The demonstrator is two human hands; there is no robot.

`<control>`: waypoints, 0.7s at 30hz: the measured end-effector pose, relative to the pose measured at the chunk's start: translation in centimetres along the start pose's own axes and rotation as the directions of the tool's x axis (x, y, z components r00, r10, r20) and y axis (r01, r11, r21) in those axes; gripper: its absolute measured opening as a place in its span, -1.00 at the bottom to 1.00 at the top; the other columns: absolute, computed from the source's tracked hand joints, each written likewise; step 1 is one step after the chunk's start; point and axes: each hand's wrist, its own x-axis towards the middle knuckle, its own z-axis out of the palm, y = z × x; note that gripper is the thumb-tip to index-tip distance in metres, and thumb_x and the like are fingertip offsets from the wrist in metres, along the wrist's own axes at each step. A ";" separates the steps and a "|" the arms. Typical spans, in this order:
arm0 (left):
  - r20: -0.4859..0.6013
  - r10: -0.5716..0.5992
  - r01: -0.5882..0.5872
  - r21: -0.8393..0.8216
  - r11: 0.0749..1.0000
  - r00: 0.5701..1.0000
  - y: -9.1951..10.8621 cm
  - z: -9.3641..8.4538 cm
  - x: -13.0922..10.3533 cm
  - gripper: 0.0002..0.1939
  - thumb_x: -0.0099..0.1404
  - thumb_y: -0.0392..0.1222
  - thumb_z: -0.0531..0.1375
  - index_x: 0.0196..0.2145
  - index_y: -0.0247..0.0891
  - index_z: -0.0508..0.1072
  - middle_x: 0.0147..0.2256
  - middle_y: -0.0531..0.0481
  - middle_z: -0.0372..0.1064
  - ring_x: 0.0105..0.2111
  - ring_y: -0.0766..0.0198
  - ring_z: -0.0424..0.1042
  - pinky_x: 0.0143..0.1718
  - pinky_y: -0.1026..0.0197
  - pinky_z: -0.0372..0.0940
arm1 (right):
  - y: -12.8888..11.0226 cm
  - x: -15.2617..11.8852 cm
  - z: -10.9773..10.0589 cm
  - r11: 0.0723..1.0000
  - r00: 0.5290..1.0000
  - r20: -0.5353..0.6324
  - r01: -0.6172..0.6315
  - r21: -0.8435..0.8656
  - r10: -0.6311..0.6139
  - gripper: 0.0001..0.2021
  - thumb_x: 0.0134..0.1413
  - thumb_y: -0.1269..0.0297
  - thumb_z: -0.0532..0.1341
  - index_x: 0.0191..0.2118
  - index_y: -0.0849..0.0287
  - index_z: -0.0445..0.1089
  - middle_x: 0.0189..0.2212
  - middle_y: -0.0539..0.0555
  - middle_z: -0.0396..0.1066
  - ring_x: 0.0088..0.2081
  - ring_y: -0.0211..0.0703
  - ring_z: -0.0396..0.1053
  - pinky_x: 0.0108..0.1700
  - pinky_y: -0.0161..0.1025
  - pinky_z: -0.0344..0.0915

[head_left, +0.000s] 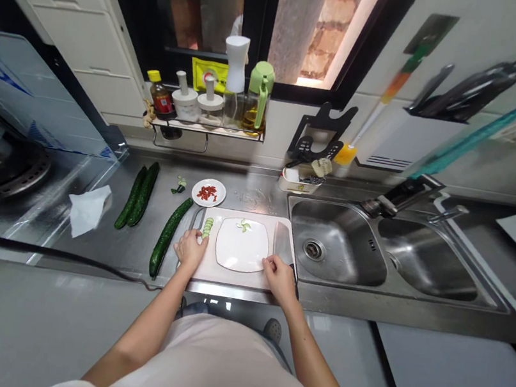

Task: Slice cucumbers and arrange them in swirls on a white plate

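I see a white square plate (pixel 240 252) on the cutting board (pixel 208 269) at the counter's (pixel 133 252) front edge, holding a few cucumber slices (pixel 243 224) near its far rim. A small round dish (pixel 208 192) behind the board holds chopped red chili. My left hand (pixel 190 249) rests curled on the board's left edge, touching a short row of sliced cucumber (pixel 207 227) that runs front to back. My right hand (pixel 278 275) is closed around what looks like a cleaver (pixel 282 242), blade pointing away. 1 whole cucumber (pixel 169 236) lies left of the board, long axis front to back; 2 more (pixel 137 195) lie farther left.
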 end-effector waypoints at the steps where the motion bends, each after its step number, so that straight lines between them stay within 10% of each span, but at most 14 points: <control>1: -0.005 0.003 -0.003 -0.013 1.000 1.000 0.1 0.1 0.0 -0.73 0.24 0.00 0.15 -0.20 -0.20 0.45 -0.13 -0.15 0.44 -0.10 0.01 0.39 -0.09 0.04 0.14 | 0.0 0.1 0.0 1.000 1.000 -0.002 0.005 0.000 -0.005 -0.69 0.17 0.06 0.02 -0.38 0.11 0.39 -0.58 -0.01 0.36 -0.49 -0.21 0.29 -0.40 -0.34 0.09; 13: -0.010 0.019 -0.021 -0.341 0.940 1.000 0.0 0.9 -0.6 -0.85 0.19 -0.09 0.18 -0.32 -0.18 0.45 -0.40 0.02 0.45 -0.35 0.24 0.40 -0.26 0.24 0.22 | -0.7 0.8 0.4 0.999 0.999 0.039 -0.008 0.034 0.007 -0.69 0.15 0.04 0.02 -0.37 0.11 0.39 -0.57 -0.01 0.35 -0.48 -0.19 0.29 -0.40 -0.33 0.09; 21: 0.212 0.045 0.170 -0.878 0.447 0.976 3.5 0.0 -0.7 -0.68 -0.02 -0.07 0.33 -0.34 -0.34 0.49 -0.35 -0.10 0.50 -0.33 0.24 0.46 -0.22 0.20 0.32 | -2.5 2.2 0.1 0.991 0.998 0.055 0.035 0.128 -0.042 -0.71 0.14 0.07 0.04 -0.37 0.13 0.39 -0.61 -0.05 0.29 -0.49 -0.23 0.27 -0.40 -0.34 0.10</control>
